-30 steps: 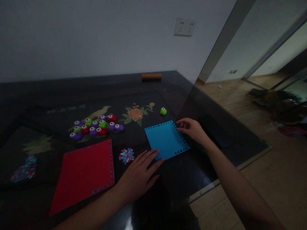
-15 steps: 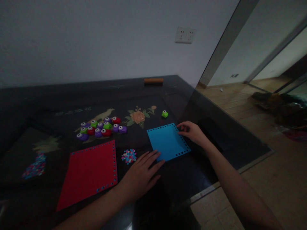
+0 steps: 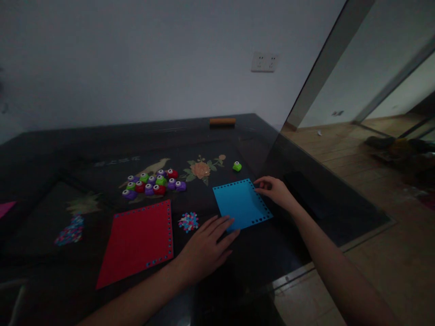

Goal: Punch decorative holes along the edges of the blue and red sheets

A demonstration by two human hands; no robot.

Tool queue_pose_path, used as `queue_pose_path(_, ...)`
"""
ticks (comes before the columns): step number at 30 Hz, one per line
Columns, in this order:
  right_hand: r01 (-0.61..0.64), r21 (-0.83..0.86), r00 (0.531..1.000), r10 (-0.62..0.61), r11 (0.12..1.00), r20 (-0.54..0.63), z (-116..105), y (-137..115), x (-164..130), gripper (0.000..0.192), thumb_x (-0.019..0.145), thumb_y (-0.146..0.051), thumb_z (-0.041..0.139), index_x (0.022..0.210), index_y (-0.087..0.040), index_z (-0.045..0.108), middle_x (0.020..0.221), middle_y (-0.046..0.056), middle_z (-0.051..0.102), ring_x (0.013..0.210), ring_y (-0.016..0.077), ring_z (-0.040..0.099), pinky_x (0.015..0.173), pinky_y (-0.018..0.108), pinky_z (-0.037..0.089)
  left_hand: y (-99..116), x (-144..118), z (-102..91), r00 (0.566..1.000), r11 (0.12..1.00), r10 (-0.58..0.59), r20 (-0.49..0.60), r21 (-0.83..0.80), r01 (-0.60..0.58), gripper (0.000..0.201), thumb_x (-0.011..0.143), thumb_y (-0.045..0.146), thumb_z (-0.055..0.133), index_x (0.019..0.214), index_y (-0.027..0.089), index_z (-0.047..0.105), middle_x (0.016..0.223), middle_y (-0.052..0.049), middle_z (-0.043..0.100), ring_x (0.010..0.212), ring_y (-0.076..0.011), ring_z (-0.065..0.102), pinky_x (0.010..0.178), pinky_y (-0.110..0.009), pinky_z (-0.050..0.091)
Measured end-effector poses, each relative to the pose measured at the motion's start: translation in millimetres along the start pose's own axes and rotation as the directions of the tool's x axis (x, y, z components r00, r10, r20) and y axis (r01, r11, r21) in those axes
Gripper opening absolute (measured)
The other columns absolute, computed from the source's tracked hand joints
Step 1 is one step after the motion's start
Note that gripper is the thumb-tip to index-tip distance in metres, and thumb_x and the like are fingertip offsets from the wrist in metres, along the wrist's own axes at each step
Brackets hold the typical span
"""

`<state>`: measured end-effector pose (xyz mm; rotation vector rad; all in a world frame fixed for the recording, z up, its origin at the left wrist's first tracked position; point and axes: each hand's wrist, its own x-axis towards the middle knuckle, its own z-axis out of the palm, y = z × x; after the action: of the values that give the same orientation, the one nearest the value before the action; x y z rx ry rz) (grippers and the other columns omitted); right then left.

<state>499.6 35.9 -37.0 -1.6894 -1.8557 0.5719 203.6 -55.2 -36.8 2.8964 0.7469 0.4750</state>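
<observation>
A: What has changed with the hands?
B: Hardly anything. The left hand [image 3: 204, 246] still lies flat and unclenched on the blue sheet's [image 3: 242, 203] near corner; the right hand [image 3: 276, 190] keeps pinching its far-right edge.
A: The sheet?
B: Unmoved, flat, right of the confetti pile [image 3: 189, 221].

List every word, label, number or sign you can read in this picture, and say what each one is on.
No text can be read.
Pale characters inlaid in the dark table, left of the bird motif: too blurred to read.
Blue sheet under the left hand and right hand: no print, only punched holes.
Red sheet, small punches, wall socket: no legible marks.
</observation>
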Motion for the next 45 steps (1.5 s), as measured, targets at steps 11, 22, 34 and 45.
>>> queue_pose_path(11,-0.011,0.054,1.000,0.012,0.998,-0.016,-3,2,1,0.031,0.069,-0.039,0.067,0.091,-0.017,0.070,0.071,0.003,0.061,0.062,0.0171,0.053,0.059,0.032,0.044,-62,-58,-68.4,0.940,0.958,-0.284,-0.188,-0.013,0.286,0.030,0.092,0.020,0.041,0.117,0.022,0.059,0.122,-0.008,0.061,0.114,-0.0219,0.056,0.096,-0.042,0.047)
queue_pose_path(22,0.142,0.060,0.990,-0.141,0.988,-0.032,11,-73,-1,0.024,0.075,-0.035,0.062,0.092,-0.018,0.068,0.082,0.006,0.066,0.072,0.0197,0.061,0.064,0.033,0.048,-142,-147,-96.6,0.742,0.762,-0.648,-0.172,-0.159,0.628,0.031,0.088,0.043,0.048,0.104,0.021,0.063,0.110,-0.008,0.065,0.104,-0.0248,0.060,0.093,-0.041,0.046)
queue_pose_path(34,0.608,-0.140,0.764,-0.527,0.782,0.373,146,-214,10,0.040,0.082,-0.032,0.064,0.117,-0.011,0.060,0.112,0.016,0.061,0.107,0.0279,0.055,0.090,0.042,0.047,-147,-160,-95.0,0.724,0.711,-0.688,0.045,-0.157,0.686,0.058,0.074,0.055,0.065,0.122,0.023,0.055,0.121,-0.009,0.056,0.113,-0.0269,0.053,0.098,-0.043,0.040)
queue_pose_path(45,0.620,-0.198,0.760,-0.519,0.759,0.391,165,-214,17,0.059,0.075,-0.043,0.070,0.120,-0.007,0.059,0.118,0.018,0.055,0.107,0.0300,0.052,0.090,0.042,0.047,-152,-161,-88.9,0.747,0.741,-0.664,0.041,-0.097,0.664,0.056,0.075,0.048,0.066,0.124,0.023,0.055,0.118,-0.009,0.054,0.109,-0.0278,0.052,0.094,-0.043,0.043)
